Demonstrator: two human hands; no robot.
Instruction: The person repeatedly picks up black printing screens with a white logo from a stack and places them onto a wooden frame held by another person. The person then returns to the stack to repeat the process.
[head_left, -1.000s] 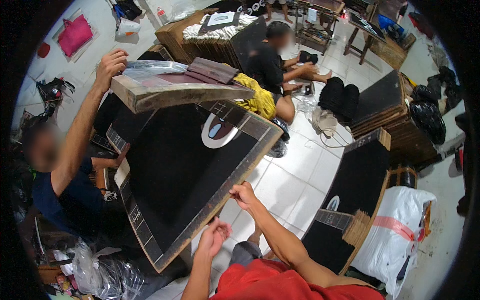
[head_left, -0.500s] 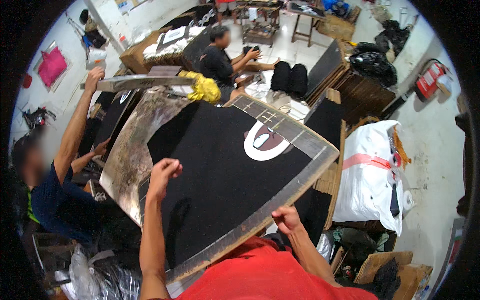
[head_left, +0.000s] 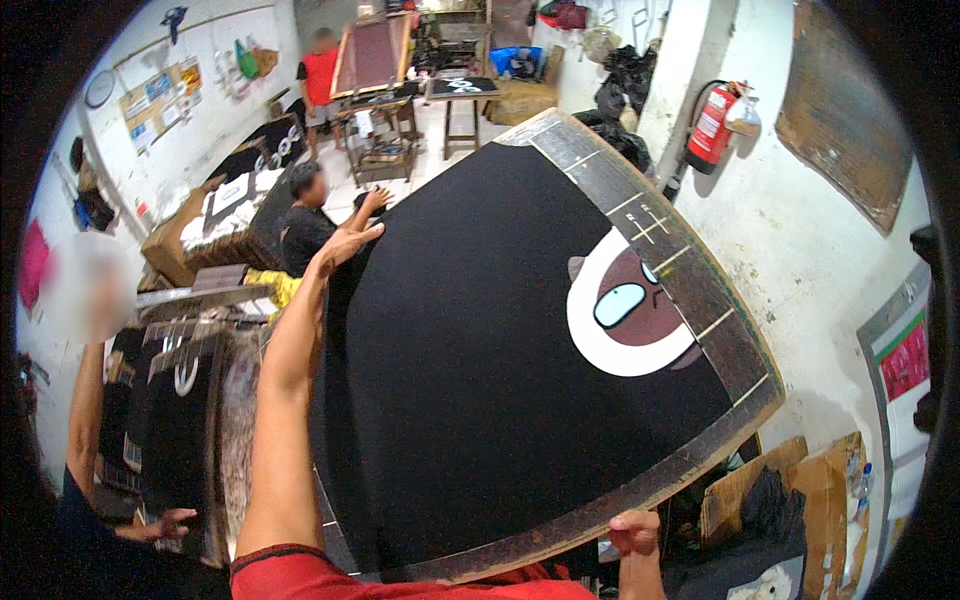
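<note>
A large flat board (head_left: 590,150) with a dark, line-marked border is tilted up in front of me. Black fabric (head_left: 480,360) lies over it, with part of a brown cartoon face in a white ring (head_left: 630,305) printed near the right border. My left hand (head_left: 345,250) is closed at the far left edge of the board, its thumb side showing and the other fingers partly hidden. My right hand (head_left: 635,535) grips the near edge, with the thumb on top.
At left, a co-worker's raised arm (head_left: 88,420) and lower hand (head_left: 165,525) are beside more boards with black fabric (head_left: 185,430). Another person (head_left: 308,225) sits beyond the board. Cardboard (head_left: 825,510) stands at lower right; a red fire extinguisher (head_left: 711,130) hangs on the wall.
The board has risen closer and moved right. My left hand has gone from above the fabric to the board's far left edge. My right hand stays on the near edge, now farther right.
</note>
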